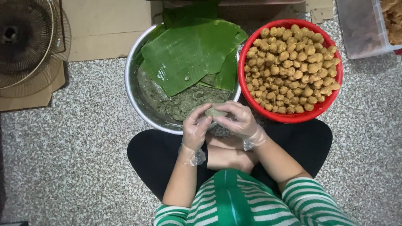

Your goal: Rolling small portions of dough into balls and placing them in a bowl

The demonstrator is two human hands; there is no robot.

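Both hands wear thin clear plastic gloves and meet over the near rim of a steel bowl (133,95). My left hand (196,127) and my right hand (237,118) together pinch a small lump of grey-green dough (215,111). The bowl holds more of this grey-green dough (184,102), partly covered by cut banana leaves (190,50). To its right stands a red plastic basin (289,118) heaped with several small tan filling balls (292,67).
I sit cross-legged on a speckled stone floor (67,155). A wire fan guard (27,42) lies at the far left on flattened cardboard (104,29). A clear plastic box (364,27) stands at the top right.
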